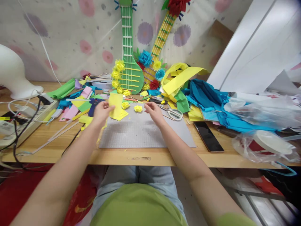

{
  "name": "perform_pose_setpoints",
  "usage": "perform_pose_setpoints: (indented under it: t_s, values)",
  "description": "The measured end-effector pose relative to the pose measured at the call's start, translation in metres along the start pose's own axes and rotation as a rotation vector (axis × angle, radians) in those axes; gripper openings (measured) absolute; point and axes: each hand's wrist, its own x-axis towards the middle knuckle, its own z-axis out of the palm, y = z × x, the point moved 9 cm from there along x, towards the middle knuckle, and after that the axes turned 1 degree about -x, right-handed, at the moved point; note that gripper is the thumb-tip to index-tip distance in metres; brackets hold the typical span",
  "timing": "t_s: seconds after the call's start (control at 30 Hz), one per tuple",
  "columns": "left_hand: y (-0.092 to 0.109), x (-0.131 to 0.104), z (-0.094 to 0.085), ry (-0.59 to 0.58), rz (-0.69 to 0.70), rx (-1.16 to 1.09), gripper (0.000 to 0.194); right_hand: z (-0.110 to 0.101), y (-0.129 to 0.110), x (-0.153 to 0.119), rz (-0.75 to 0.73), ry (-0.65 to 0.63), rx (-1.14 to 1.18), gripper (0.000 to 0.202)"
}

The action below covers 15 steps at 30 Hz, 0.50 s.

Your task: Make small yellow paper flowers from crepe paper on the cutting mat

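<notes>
My left hand (102, 111) pinches a yellow paper piece (115, 103) and holds it upright over the mat's far left part. Below it lie more yellow paper pieces (121, 116), partly hidden. My right hand (154, 112) hovers with loosely curled fingers, and nothing shows in them. Just left of its fingertips, apart from them, a yellow paper flower (138, 108) rests on the grey cutting mat (141, 135). Another yellow flower (125, 105) sits farther left. Beside my left hand is a dark blue glue gun (93, 106). Scissors (175, 113) lie right of my right hand.
A green paper guitar (131, 73) and a yellow one (162, 36) lean against the wall. Yellow strips (183, 80) and blue paper (202, 91) are heaped at the right. A phone (208, 137) lies near the front edge, a power strip (44, 110) at the left.
</notes>
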Motion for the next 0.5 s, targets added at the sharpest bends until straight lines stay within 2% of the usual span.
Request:
perform_pose_setpoints:
  t_s: [0.03,0.1,0.17,0.23,0.37,0.5]
  values:
    - [-0.006,-0.005,0.015,0.004,0.037,-0.076,0.029,0.019,0.000,-0.001,0.056,-0.102,0.095,0.031]
    - [-0.025,-0.016,0.047,-0.016,0.052,-0.185,0.031,0.042,0.003,-0.005,0.126,-0.175,0.201,0.034]
    - [-0.048,-0.026,0.072,-0.023,-0.003,-0.292,0.031,0.049,0.013,-0.006,0.148,-0.143,0.252,0.033]
    - [-0.066,-0.035,0.088,-0.018,-0.053,-0.331,0.030,0.045,0.028,-0.007,0.143,-0.071,0.277,0.030]
    - [-0.076,-0.045,0.101,-0.059,-0.115,-0.308,0.031,0.029,0.058,-0.008,0.164,0.032,0.215,0.024]
    - [-0.077,-0.046,0.106,-0.173,-0.167,-0.286,0.035,0.027,0.062,-0.008,0.121,0.018,0.210,0.024]
